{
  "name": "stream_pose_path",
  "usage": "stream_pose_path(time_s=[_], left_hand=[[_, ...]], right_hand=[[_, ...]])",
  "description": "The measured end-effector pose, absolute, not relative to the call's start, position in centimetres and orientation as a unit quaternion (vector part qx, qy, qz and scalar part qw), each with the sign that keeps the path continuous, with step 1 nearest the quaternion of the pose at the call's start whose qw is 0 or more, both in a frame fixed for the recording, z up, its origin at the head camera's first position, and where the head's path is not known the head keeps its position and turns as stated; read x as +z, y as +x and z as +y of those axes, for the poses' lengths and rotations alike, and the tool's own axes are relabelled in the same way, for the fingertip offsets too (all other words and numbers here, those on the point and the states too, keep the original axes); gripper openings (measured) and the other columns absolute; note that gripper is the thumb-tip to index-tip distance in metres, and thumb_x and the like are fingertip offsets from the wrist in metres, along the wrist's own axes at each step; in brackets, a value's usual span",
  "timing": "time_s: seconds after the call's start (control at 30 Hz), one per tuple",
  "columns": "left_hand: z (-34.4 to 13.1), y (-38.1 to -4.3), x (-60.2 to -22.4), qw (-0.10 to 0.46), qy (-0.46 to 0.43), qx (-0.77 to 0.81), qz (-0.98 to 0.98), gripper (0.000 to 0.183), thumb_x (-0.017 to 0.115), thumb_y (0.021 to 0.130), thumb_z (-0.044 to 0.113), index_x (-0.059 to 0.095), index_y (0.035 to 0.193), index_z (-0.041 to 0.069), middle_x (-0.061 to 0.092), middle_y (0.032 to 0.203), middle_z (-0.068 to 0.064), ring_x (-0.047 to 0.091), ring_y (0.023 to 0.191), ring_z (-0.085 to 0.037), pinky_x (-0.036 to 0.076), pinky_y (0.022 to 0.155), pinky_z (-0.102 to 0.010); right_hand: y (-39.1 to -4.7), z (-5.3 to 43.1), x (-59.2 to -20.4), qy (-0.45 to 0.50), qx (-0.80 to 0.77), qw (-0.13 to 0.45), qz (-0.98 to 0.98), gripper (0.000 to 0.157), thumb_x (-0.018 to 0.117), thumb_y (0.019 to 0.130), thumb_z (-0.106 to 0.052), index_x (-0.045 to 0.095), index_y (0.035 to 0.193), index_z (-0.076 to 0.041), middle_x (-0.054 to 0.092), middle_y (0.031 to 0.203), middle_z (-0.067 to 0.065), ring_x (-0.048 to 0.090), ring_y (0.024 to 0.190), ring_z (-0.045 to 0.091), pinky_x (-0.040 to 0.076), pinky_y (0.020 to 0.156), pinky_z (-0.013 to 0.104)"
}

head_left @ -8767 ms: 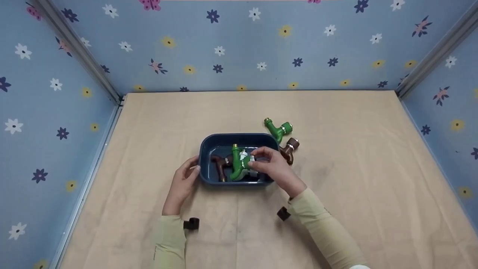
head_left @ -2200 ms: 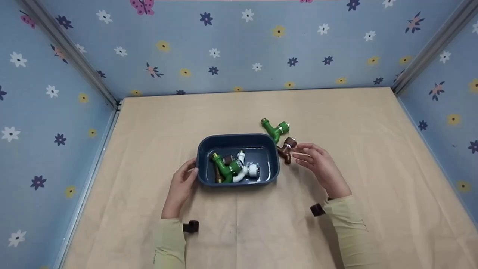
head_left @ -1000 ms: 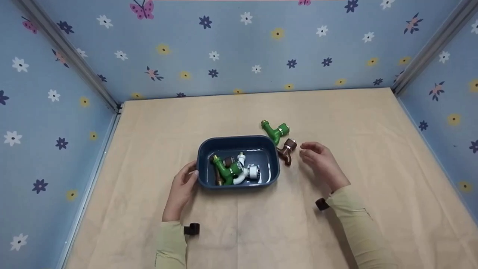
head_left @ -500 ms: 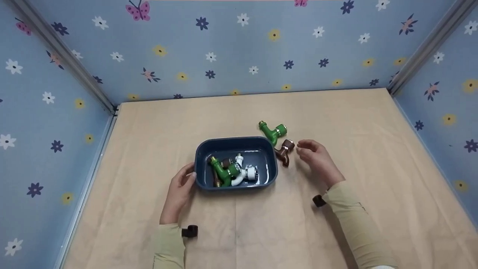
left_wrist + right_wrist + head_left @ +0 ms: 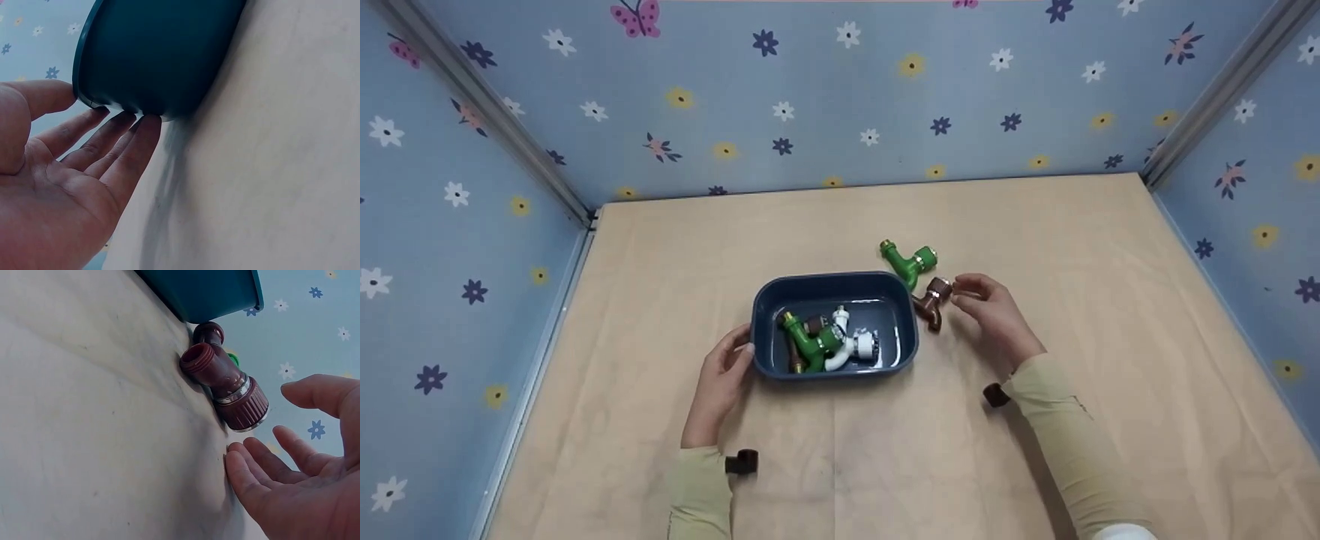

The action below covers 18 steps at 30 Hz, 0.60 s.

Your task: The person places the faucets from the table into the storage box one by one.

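A dark blue plastic tub holds a green tap, a white tap and a brown tap partly hidden under the green one. My left hand touches the tub's left end; in the left wrist view its fairly straight fingers lie against the outer wall, the thumb at the rim. On the table by the tub's right end lies another brown tap, its ribbed knob facing my right hand. That hand holds nothing, thumb and fingers spread beside the knob in the right wrist view.
A second green tap lies behind the brown one, near the tub's back right corner. A beige cloth covers the table. Blue flowered panels rise at the back and both sides. Small dark wrist cameras stick out from both wrists.
Earlier my right hand pinched the green tap inside the tub; that tap now lies there, leaning left over the brown one. The right hand has moved out beside the outer brown tap, lately edging closer.
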<state>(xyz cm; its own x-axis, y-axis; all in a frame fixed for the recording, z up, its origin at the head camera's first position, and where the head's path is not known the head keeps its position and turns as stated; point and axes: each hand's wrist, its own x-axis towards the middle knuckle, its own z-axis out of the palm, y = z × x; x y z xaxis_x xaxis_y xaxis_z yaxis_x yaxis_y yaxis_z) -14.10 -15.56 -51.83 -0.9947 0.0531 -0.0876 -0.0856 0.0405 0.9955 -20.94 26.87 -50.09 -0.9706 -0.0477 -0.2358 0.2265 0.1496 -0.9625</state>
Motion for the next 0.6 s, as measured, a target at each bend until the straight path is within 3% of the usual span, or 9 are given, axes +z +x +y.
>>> stream_pose_path(time_s=[0.17,0.6], left_hand=[[-15.7,-14.3,-52.9,0.04,-0.009,0.689,0.723,0.04,0.051,0.1,0.01,0.046,0.138,-0.001,0.049,0.134,-0.021,0.048,0.123,-0.03,0.042,0.097,-0.024],[-15.7,-14.0,-51.5,0.054,-0.014,0.685,0.726,0.041,0.051,0.099,0.009,0.045,0.139,-0.003,0.048,0.135,-0.022,0.048,0.123,-0.032,0.042,0.095,-0.021]], right_hand=[[-21.8,27.0,-51.6,0.051,-0.641,0.091,0.76,0.047,0.063,0.089,0.0,0.046,0.132,0.006,0.052,0.13,0.021,0.051,0.121,0.03,0.041,0.1,0.036],[-22.5,26.0,-52.0,0.059,-0.661,0.08,0.744,0.043,0.065,0.086,0.003,0.051,0.126,0.003,0.057,0.122,0.019,0.054,0.115,0.025,0.042,0.098,0.033]])
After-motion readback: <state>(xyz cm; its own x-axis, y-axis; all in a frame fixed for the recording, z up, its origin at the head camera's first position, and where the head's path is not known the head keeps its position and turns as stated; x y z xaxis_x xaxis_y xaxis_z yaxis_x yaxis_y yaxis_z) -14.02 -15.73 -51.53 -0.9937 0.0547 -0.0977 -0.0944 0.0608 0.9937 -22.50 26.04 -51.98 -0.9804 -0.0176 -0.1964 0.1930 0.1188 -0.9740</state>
